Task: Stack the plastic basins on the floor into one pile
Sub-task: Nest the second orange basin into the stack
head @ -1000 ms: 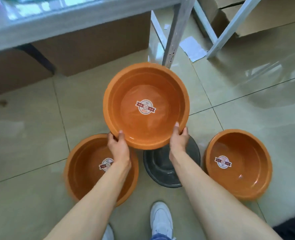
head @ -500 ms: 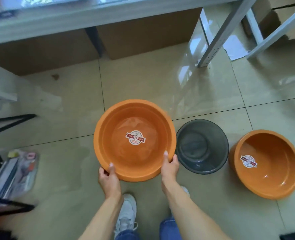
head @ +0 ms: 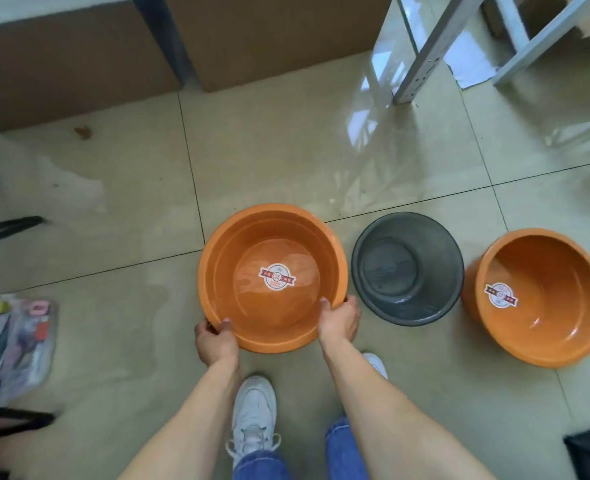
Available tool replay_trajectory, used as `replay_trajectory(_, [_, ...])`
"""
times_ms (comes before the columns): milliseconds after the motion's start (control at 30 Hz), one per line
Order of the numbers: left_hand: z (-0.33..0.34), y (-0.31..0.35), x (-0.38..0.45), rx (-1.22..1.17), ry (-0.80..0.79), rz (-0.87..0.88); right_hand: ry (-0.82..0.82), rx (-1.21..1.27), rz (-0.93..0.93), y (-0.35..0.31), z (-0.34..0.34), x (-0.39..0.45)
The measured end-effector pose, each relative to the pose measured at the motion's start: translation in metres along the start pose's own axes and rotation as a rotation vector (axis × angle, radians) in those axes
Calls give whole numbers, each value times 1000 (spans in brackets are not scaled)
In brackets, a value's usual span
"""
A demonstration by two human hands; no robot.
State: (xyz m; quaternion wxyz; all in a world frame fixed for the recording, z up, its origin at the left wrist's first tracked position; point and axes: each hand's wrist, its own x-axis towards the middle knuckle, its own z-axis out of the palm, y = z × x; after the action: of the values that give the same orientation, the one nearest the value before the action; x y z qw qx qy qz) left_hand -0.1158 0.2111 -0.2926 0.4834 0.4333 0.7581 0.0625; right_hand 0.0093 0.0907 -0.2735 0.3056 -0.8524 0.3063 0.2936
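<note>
Two orange basins, one centre & one right, each w/ a red-and-white sticker; dark grey see-through basin between; pale greenish-beige floor tiles, white shoe, blue jeans.

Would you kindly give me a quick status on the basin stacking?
Left hand and right hand both grip held orange basin by its near rim. Dark grey basin and second orange basin unstacked on floor. Nothing in the way.
</note>
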Motion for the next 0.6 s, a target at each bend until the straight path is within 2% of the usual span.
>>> replay_trajectory(100, [0, 20, -12, 167, 125, 77, 61, 2, 10, -2, -9, 4])
replay_trajectory(167, [8, 34, -26, 208, 114, 181, 79, 18, 7, -3, -18, 10])
replay_trajectory(267, [35, 46, -57, 224, -136, 327, 83, 104, 36, -6, -31, 22])
replay_trajectory(400, [95, 58, -117, 318, -522, 398, 89, 336, 71, -9, -61, 46])
replay_trajectory(600, [186, 52, -180, 649, -824, 572, 210, 510, 130, 4, -134, 111])
